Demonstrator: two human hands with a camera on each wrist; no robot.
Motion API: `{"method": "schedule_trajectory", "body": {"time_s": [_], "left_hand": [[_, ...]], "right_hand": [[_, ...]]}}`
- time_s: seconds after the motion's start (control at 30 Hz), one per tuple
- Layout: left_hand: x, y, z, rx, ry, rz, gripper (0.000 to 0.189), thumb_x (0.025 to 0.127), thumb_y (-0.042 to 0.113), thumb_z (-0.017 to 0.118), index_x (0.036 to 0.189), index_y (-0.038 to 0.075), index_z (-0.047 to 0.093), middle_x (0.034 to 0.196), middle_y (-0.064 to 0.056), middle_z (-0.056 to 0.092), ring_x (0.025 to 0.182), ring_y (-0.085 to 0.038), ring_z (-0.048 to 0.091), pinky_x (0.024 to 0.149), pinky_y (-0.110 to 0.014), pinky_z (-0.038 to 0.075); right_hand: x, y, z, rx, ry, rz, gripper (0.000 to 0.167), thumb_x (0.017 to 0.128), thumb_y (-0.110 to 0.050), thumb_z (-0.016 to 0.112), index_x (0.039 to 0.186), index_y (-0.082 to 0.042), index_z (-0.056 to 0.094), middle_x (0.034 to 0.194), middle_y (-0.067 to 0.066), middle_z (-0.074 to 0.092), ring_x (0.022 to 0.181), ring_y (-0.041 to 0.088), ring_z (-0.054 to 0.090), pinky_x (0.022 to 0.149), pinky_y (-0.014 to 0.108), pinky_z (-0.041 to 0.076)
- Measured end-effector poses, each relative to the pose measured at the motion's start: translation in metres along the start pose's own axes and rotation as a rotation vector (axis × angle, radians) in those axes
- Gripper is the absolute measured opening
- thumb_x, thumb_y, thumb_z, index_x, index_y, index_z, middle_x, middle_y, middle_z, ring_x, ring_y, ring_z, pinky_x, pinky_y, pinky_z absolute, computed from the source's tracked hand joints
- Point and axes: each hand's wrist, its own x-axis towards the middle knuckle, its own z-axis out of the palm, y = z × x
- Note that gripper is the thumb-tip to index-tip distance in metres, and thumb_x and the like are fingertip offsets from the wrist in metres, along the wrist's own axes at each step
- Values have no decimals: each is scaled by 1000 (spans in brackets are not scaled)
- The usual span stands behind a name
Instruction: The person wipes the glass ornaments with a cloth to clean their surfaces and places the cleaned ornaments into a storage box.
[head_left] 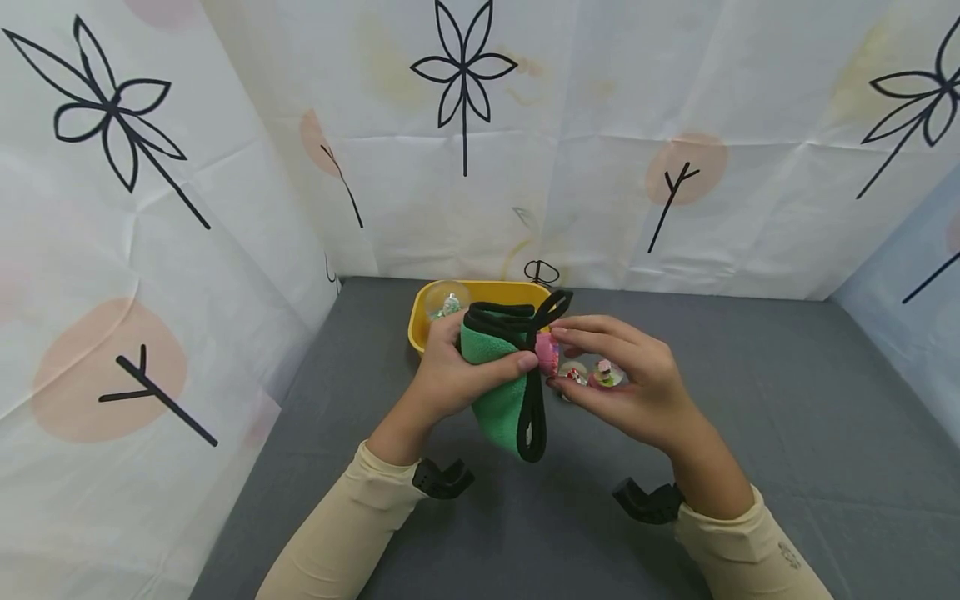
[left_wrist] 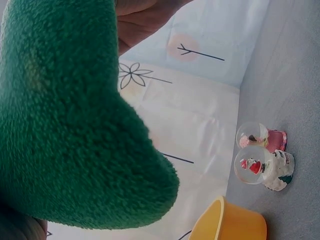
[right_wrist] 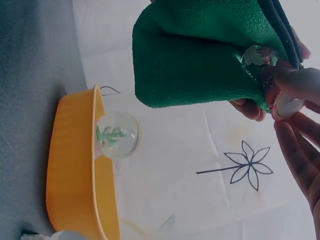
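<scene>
My left hand [head_left: 447,375] grips a folded green towel [head_left: 491,412] with black edging and a black loop, its thumb along the front fold. Partly wrapped in the towel is a snow globe [right_wrist: 270,85] with a pink base, the base sticking out at the right side. My right hand [head_left: 637,387] pinches that base between thumb and fingertips. In the right wrist view part of the clear dome shows against the cloth and the rest is hidden. Both hands are raised above the grey table [head_left: 592,533], and in the left wrist view the towel covers much of the picture.
Behind the towel is a yellow bin [head_left: 415,325], with another snow globe [right_wrist: 118,135] at its left end. Just right of the bin stand a white-based snow globe [left_wrist: 276,170] and a pink-based one [left_wrist: 277,140]. A patterned cloth wall [head_left: 585,208] borders the table's far edge.
</scene>
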Motion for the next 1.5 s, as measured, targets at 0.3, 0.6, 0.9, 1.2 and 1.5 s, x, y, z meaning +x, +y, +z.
{"method": "schedule_trajectory", "body": {"time_s": [0.3, 0.6, 0.9, 1.2, 1.5], "left_hand": [[0, 0, 0, 8, -6, -6, 61, 83, 59, 87, 120, 13, 72, 104, -7, 77, 85, -31, 71, 77, -42, 66], [-1, 0, 0, 8, -16, -18, 58, 82, 53, 90, 121, 14, 72, 108, -6, 77, 89, -31, 71, 79, -42, 66], [-1, 1, -1, 31, -32, 1, 59, 81, 54, 90, 122, 14, 73, 112, -5, 75, 93, -30, 71, 82, -42, 66], [0, 0, -3, 46, -11, 19, 57, 83, 49, 91, 125, 15, 73, 115, -4, 77, 95, -28, 73, 83, -43, 66], [0, 1, -4, 62, 5, 16, 67, 82, 59, 87, 126, 11, 70, 113, -7, 77, 93, -28, 72, 82, -43, 66]], "right_hand": [[-1, 0, 0, 14, -15, 40, 48, 95, -27, 81, 125, 8, 73, 118, 23, 74, 101, 14, 74, 85, 20, 64], [-4, 2, 0, 142, -36, 148, 48, 82, 1, 90, 126, 9, 72, 115, 21, 76, 103, 16, 77, 84, 32, 66], [-8, -2, 0, 194, -61, 392, 46, 79, 18, 82, 122, 3, 74, 110, 14, 78, 95, 13, 79, 76, 29, 67], [-6, -5, 0, 189, -38, 401, 55, 77, 17, 85, 127, 0, 71, 121, 12, 74, 105, 14, 78, 76, 31, 67], [-2, -6, -1, 109, 12, 164, 51, 88, -21, 89, 127, 7, 71, 126, 21, 69, 116, 19, 71, 95, 27, 63]]}}
